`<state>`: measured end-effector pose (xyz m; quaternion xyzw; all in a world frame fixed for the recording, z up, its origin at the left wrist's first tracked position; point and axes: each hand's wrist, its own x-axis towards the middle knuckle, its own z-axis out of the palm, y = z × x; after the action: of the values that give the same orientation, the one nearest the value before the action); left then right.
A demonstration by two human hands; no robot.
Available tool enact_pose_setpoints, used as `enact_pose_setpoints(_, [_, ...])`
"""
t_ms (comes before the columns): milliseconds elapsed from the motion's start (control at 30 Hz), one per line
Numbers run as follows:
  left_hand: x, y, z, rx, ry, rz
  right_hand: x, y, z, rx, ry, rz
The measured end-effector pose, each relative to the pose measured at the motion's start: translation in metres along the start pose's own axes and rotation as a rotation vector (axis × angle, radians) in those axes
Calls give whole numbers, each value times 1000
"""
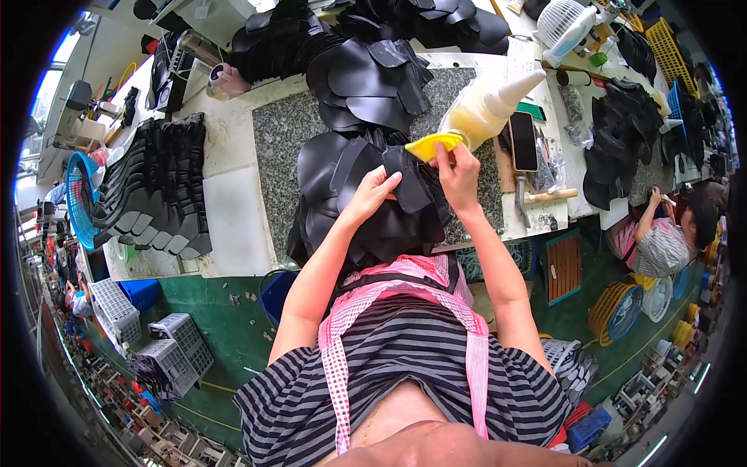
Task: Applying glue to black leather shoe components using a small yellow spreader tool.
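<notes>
My left hand [372,194] is closed on the edge of a small black leather-like piece [408,180], thumb on top. My right hand [459,173] pinches a flat yellow wedge-shaped piece [430,145], which sits over the upper end of that black piece; its exact kind is unclear. Beneath both hands a heap of black cut pieces [323,167] spreads across the table's front edge and towards my apron. Just beyond my right hand is a translucent plastic bottle [475,113] with a pale cone-shaped nozzle and yellowish contents.
A speckled stone slab [280,148] lies under the heap. Right of it are a phone [524,142] and a hammer [548,196]. Rows of black pieces [152,179] cover the left side. A white fan [564,31] stands far right. Another person [661,241] works at the right.
</notes>
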<state>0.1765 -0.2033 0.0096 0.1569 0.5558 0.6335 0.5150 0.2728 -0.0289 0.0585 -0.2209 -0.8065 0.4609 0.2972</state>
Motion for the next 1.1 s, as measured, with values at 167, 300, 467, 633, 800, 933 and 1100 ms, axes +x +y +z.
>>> enact_pose_setpoints(167, [1, -11, -2, 64, 2, 42, 18, -5, -2, -20, -139, -244])
enact_pose_setpoints(300, [0, -9, 0, 40, 40, 69, 0, -3, -41, -69, -208, -88])
enact_pose_setpoints(467, [0, -3, 7, -7, 25, 82, 8, -13, -22, 73, -71, -150])
enact_pose_setpoints(633, [6, -20, -1, -38, 11, 83, -14, -9, -40, -4, -287, -227])
enact_pose_setpoints(800, [5, -12, 6, -71, 53, 77, -31, -9, -78, -58, -279, -137])
enact_pose_setpoints(933, [4, -9, 2, -37, 52, 8, -41, 2, -59, -111, -322, -427])
enact_pose_setpoints(1100, [4, -8, 6, -108, 39, -4, -62, 11, -89, -141, -226, -379])
